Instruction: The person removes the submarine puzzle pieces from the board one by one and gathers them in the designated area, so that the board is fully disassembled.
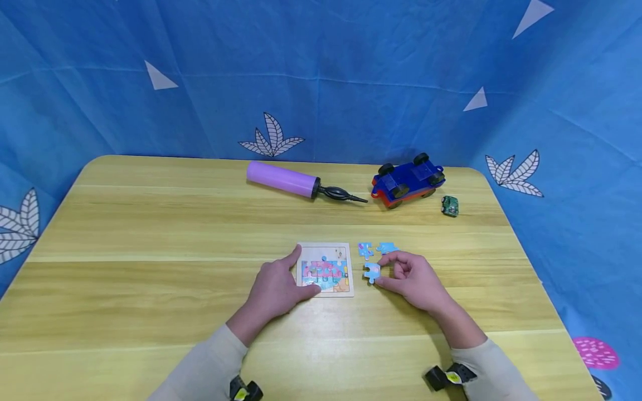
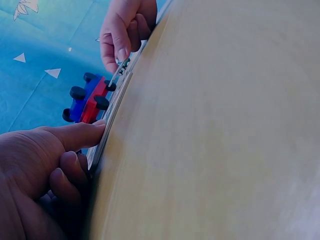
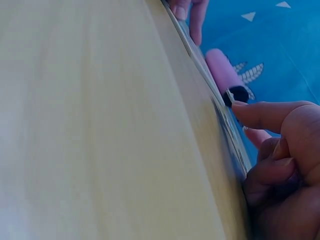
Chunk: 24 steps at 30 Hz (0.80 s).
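A small square puzzle board (image 1: 326,266) with a colourful picture lies flat on the wooden table (image 1: 150,250). My left hand (image 1: 304,272) holds its left edge, index finger at the top corner and thumb at the bottom corner. In the left wrist view that index finger (image 2: 75,134) lies along the board's edge (image 2: 114,111). My right hand (image 1: 380,271) pinches a blue puzzle piece (image 1: 371,272) between thumb and fingers just right of the board. Two more loose blue pieces (image 1: 365,249) (image 1: 387,247) lie right behind it.
A purple hand pump (image 1: 283,178) with a black nozzle lies at the back centre. To its right sits an upturned blue and red toy car (image 1: 408,179), and a small green object (image 1: 450,205) is beside that. Blue cloth walls surround the table.
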Available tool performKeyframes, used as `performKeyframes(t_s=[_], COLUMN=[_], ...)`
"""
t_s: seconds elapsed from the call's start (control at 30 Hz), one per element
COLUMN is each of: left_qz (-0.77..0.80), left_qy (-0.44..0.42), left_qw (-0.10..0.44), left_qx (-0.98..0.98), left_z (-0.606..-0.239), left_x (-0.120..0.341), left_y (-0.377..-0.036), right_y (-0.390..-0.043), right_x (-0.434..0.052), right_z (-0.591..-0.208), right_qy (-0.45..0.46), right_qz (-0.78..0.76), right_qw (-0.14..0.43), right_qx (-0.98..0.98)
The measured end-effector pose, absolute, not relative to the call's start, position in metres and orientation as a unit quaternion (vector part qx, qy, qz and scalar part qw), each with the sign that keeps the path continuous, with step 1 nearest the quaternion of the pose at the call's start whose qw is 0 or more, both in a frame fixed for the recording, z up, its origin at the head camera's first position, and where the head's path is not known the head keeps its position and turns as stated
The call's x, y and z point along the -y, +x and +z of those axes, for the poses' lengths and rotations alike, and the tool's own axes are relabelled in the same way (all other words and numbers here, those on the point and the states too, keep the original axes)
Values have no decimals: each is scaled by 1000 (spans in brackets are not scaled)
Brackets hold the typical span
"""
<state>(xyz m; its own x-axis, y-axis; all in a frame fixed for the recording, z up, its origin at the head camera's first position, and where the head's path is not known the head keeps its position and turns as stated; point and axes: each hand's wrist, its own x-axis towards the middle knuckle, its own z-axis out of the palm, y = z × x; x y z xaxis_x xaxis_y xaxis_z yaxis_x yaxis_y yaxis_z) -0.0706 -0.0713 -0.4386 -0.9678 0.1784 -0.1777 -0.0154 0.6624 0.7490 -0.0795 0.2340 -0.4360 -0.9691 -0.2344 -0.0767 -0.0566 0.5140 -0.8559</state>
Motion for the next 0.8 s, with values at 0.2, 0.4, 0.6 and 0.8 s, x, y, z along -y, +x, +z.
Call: performKeyframes(t_s=[0.2, 0.4, 0.6, 0.8], left_qz=[405, 405, 410, 408], left_qy=[41, 39, 39, 41], left_qw=[121, 123, 126, 123], left_qx=[-905, -905, -903, -904], left_z=[-438, -437, -436, -437], left_x=[71, 71, 71, 71], left_y=[-70, -70, -69, -70], right_y=[-81, -84, -89, -93], right_x=[-251, -271, -291, -301], right_z=[-437, -436, -436, -434], right_qy=[-82, -81, -70, -64], right_qz=[-486, -491, -481, -477], right_qw=[81, 82, 72, 60], right_qx=[-866, -863, -871, -874])
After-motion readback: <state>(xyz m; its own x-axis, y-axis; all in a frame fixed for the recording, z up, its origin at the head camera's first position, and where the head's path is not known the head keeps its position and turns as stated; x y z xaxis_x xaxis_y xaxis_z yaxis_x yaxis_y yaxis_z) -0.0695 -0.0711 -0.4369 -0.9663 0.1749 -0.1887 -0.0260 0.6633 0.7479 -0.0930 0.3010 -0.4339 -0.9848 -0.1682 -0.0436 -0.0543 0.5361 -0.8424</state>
